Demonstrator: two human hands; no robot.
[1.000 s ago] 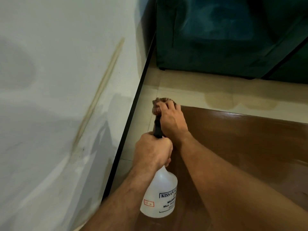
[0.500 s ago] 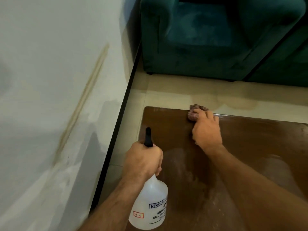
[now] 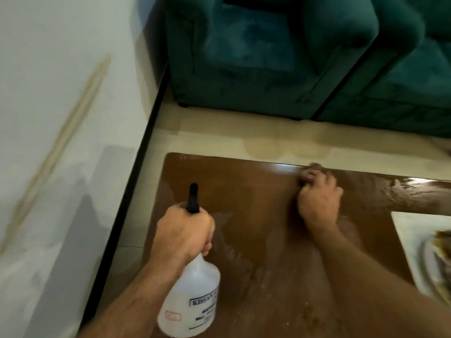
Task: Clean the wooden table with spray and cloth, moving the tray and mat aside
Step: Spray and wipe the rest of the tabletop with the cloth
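My left hand [image 3: 184,234] grips the neck of a translucent white spray bottle [image 3: 191,301] with a black nozzle, held over the near left part of the wooden table [image 3: 244,196]. My right hand [image 3: 319,203] presses a crumpled brownish cloth [image 3: 310,174] onto the table near its far edge; the cloth is mostly hidden under the fingers and blurred. Wet smears and droplets show on the wood between the two hands. At the right edge lies a pale mat [image 3: 412,230] with the rim of a tray [image 3: 439,254] on it, cut off by the frame.
A white wall [image 3: 61,118] with a black skirting strip runs along the left. Two teal sofa seats [image 3: 268,57] stand beyond the table, with a strip of beige tiled floor [image 3: 219,140] between them and the table's far edge.
My right hand has slid the cloth rightward along the table's far edge, from the far left corner toward the middle. The view has swung right, bringing the mat and tray into sight.
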